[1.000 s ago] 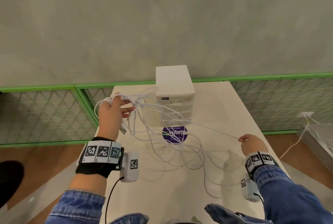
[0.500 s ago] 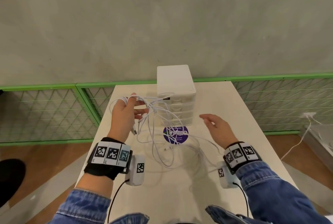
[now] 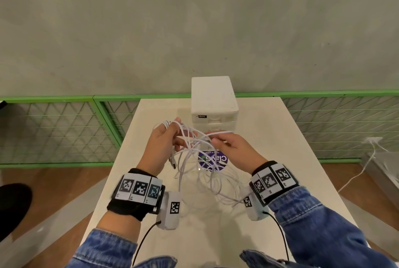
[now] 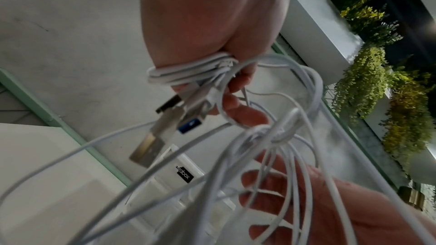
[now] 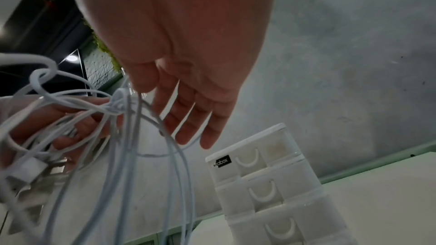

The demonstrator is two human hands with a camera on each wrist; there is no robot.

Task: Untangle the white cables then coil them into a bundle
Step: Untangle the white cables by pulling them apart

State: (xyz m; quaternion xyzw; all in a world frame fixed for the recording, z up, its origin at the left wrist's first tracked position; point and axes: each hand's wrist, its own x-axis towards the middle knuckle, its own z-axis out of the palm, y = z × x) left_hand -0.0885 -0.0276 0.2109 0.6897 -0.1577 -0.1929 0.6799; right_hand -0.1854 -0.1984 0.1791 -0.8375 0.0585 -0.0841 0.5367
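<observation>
The white cables hang in a tangle above the table. My left hand is raised and grips several turns looped round its fingers. Metal USB plugs stick out below that hand. A knot sits in the strands just beyond it. My right hand is up against the tangle, its fingers straight and spread among the strands beside the knot. I see no pinch there. Loose loops drop to the tabletop between my wrists.
A white drawer box stands at the table's far middle, right behind the hands. A purple round sticker lies on the table under the cables. Green mesh fencing runs behind the table. Another white lead trails on the floor at right.
My right hand let go of the strand it was pulling out to the right and came in to the tangle beside the left hand. The left hand shifted towards the middle with its loops.
</observation>
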